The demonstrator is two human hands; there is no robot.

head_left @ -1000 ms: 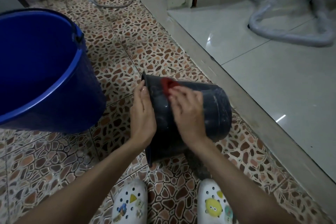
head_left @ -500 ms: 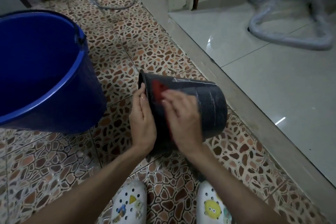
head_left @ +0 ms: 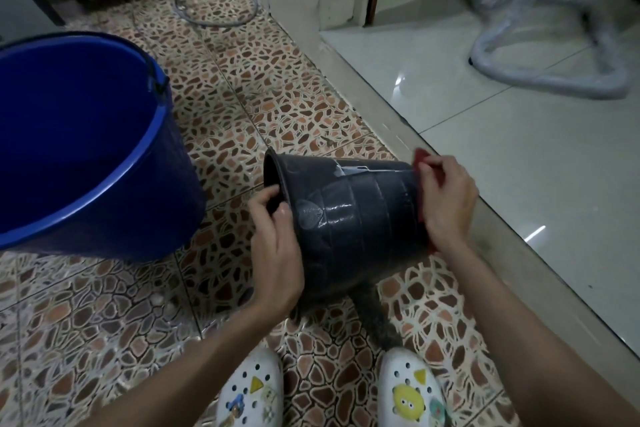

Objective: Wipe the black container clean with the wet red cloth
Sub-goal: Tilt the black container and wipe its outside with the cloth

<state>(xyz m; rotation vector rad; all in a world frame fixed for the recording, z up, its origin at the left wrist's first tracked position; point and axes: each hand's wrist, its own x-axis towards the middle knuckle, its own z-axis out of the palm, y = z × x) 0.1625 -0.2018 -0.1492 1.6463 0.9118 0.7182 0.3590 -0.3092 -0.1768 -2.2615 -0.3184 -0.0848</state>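
The black container (head_left: 349,218) lies on its side above the patterned floor, its open mouth facing left and its bottom to the right. Wet streaks shine on its wall. My left hand (head_left: 277,246) grips the rim at the mouth, thumb on the outside. My right hand (head_left: 446,198) presses the red cloth (head_left: 420,163) flat against the container's bottom end; only strips of the cloth show above and below the hand.
A big blue bucket (head_left: 104,163) stands close on the left. A raised grey step (head_left: 398,121) runs diagonally on the right, with glossy white tiles beyond. A plastic-wrapped fan base (head_left: 554,73) sits at the far right. My white clogs (head_left: 412,392) are below.
My right hand slid the red cloth from near the rim along the wall to the container's bottom end. The container's mouth turned more to the left.
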